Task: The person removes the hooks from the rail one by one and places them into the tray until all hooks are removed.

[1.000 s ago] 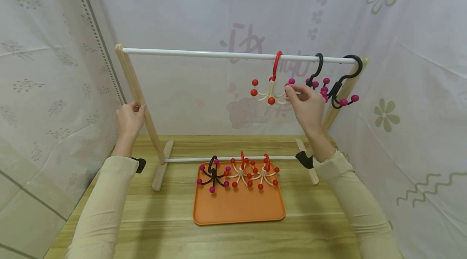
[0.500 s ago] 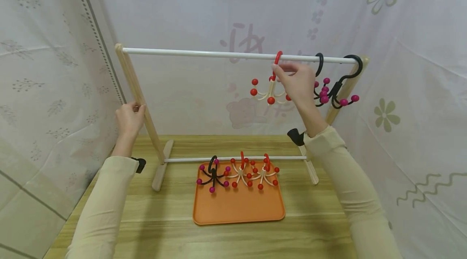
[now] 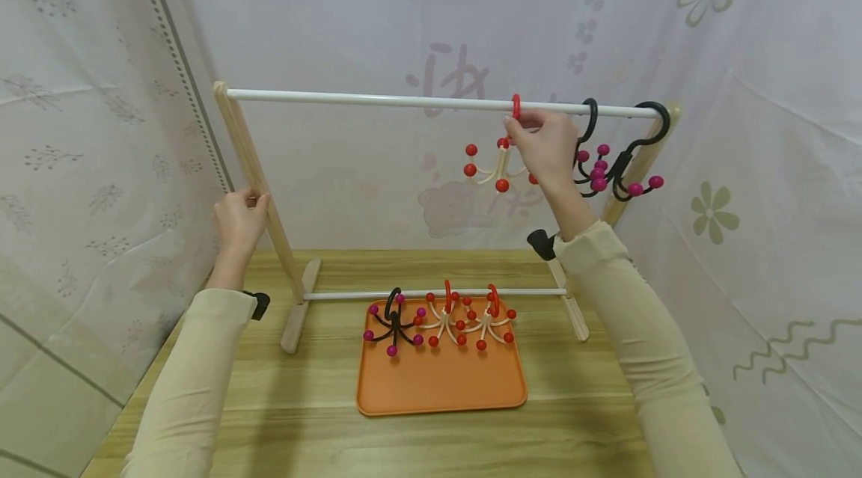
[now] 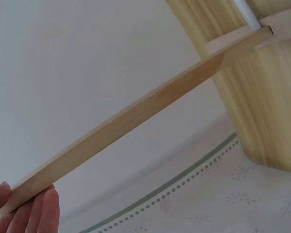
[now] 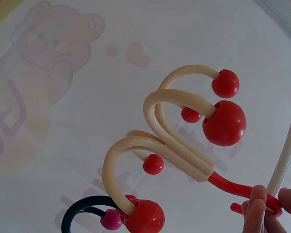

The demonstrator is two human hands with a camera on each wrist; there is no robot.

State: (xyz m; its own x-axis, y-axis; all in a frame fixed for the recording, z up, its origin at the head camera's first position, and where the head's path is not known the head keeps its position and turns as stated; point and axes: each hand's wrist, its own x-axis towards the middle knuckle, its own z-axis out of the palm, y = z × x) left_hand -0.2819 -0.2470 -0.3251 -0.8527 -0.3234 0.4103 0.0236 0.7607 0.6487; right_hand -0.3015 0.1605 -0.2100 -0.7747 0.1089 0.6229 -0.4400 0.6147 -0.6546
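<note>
My right hand [image 3: 548,145] pinches the red hook of a cream multi-arm hanger [image 3: 502,164] with red ball tips, which hangs on the white top rail [image 3: 377,99] of a small rack. In the right wrist view, thumb and fingers close on that red hook [image 5: 233,186] right beside the rail, with the cream arms [image 5: 174,155] spread out from it. My left hand [image 3: 240,216] grips the rack's left wooden post [image 3: 248,141]; the left wrist view has thumb and fingers on either side of the post [image 4: 126,121].
Two black hangers with magenta balls hang at the rail's right end, one by its large hook [image 3: 656,119]. An orange tray [image 3: 441,388] on the wooden table holds a black hanger [image 3: 394,322] and two cream ones. Printed curtains [image 3: 337,14] surround the rack.
My right hand has moved up and left from beside the hanger's right-hand red ball to its red hook, and now pinches it. My left hand stays on the post.
</note>
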